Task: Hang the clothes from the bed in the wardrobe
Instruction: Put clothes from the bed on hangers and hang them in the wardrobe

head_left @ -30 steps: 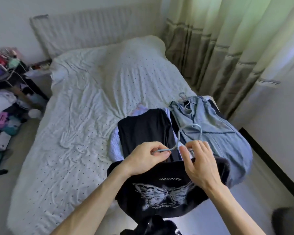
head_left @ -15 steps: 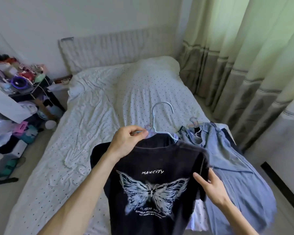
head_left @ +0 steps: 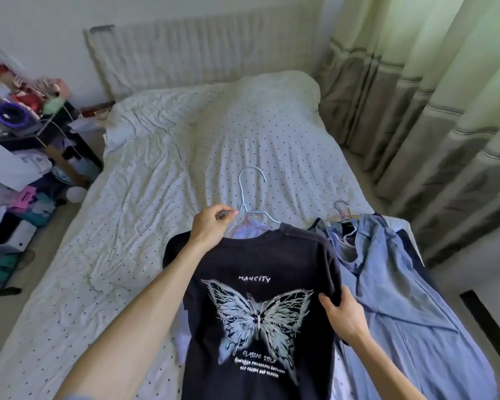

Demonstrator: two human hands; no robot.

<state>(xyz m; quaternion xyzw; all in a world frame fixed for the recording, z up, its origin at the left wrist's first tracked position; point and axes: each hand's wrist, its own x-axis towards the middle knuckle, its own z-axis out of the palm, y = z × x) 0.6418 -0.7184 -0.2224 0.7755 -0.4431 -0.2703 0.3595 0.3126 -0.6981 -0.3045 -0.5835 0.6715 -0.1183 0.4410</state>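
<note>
A black T-shirt (head_left: 260,264) with a pale butterfly print hangs on a light blue hanger (head_left: 250,194), lifted above the foot of the bed (head_left: 162,174). My left hand (head_left: 212,222) pinches the hanger's left shoulder just beside the collar. My right hand (head_left: 342,313) grips the shirt's right side edge, thumb on the front. A pile of blue clothes (head_left: 393,290) on hangers lies on the bed's right corner. A lilac garment (head_left: 247,230) peeks from behind the collar. No wardrobe is in view.
Long curtains (head_left: 433,111) hang along the right side. A cluttered dark side table (head_left: 32,119) with heaped things stands left of the bed. A white padded headboard (head_left: 202,50) stands at the far wall. A narrow strip of floor runs on the right.
The shirt has been lifted off the pile and now hangs upright on its hanger. My right hand has left the hanger and taken the shirt's side. My view has tilted up.
</note>
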